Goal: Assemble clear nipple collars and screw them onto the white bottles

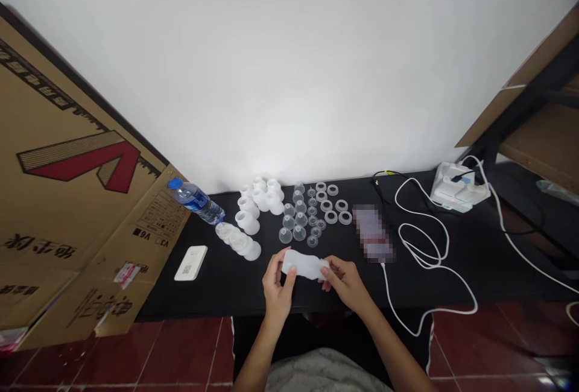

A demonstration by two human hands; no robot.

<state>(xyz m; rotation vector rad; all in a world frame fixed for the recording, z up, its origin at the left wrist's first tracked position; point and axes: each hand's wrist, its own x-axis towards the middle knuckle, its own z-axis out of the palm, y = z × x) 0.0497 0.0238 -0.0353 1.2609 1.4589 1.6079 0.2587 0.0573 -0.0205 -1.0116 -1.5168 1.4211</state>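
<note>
My left hand (277, 288) and my right hand (344, 281) both grip a white translucent soft sleeve (304, 265) at its two ends, just above the front of the black table (212, 295). Beyond the hands stand several white silicone cups (260, 197), with more lying in a row (237, 241). Several clear plastic domes (294, 218) and translucent rings (330, 205) sit to their right. A blurred phone (373, 233) lies nearest my right hand, a little beyond it.
A water bottle (196, 202) lies at the table's left, near a small white card-like box (190, 262) and flattened cardboard (76, 169). A white cable (420, 241) loops from a white charger (456, 187). A white wall rises behind; red tile floor lies below.
</note>
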